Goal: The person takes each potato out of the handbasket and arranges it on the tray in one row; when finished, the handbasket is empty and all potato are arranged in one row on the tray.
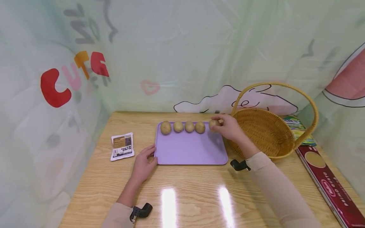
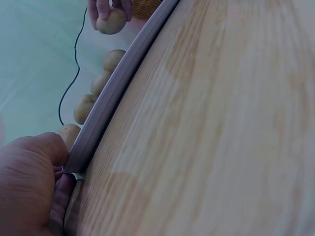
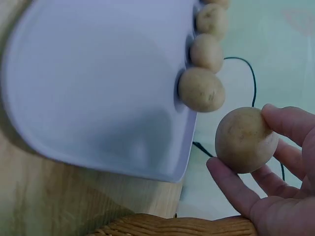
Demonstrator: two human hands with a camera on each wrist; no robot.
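Observation:
My right hand point(image 1: 229, 127) holds a round potato point(image 3: 246, 140) between thumb and fingertips, over the far right corner of the purple tray point(image 1: 191, 148). Several more potatoes stand in a row along the tray's far edge, the largest point(image 1: 165, 127) at the left end and another point(image 3: 202, 90) nearest the held one. At the tray's left side, my left hand point(image 1: 144, 163) grips the rim. The left wrist view has its thumb point(image 2: 47, 145) on top of the edge and a finger lower down beside it.
Right of the tray stands a wicker basket point(image 1: 263, 131) with a tall handle, close to the right forearm. Beyond it lie a long red box point(image 1: 328, 183) and green-yellow packets point(image 1: 299, 131). A white packet point(image 1: 122, 146) lies left of the tray. A printed curtain point(image 1: 171, 57) hangs behind the table.

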